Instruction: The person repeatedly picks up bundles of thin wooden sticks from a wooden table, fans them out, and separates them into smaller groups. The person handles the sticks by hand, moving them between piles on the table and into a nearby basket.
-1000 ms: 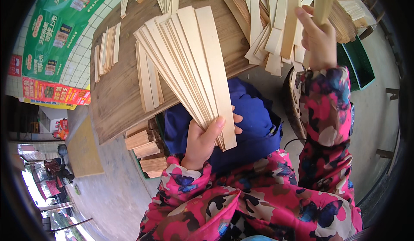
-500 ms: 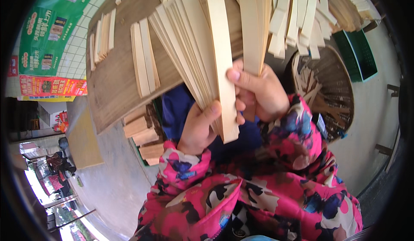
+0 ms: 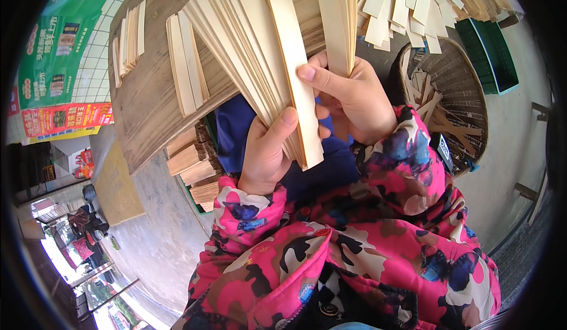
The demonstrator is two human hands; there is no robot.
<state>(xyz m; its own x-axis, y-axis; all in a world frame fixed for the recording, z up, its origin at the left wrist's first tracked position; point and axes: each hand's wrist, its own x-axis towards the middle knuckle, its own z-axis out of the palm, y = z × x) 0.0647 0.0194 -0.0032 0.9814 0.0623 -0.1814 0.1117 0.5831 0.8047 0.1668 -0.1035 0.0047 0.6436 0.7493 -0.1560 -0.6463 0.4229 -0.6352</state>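
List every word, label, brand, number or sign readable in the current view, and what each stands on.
Wording isn't copied here; print stands on:
Green wall posters: large white characters beside pictured packages; the smallest print is too small to read.
Red banner below them: pale and yellow characters.
Dark tag by the right sleeve: pale marks, too blurred to read surely.
Wooden strips being held: no print visible.

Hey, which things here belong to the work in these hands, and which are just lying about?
Belongs, it seems:
- fanned thin wooden strips in the left hand
- smaller sheaf of strips in the right hand
- wooden tabletop bearing strip bundles

Probably just about:
- green plastic crate
- green poster
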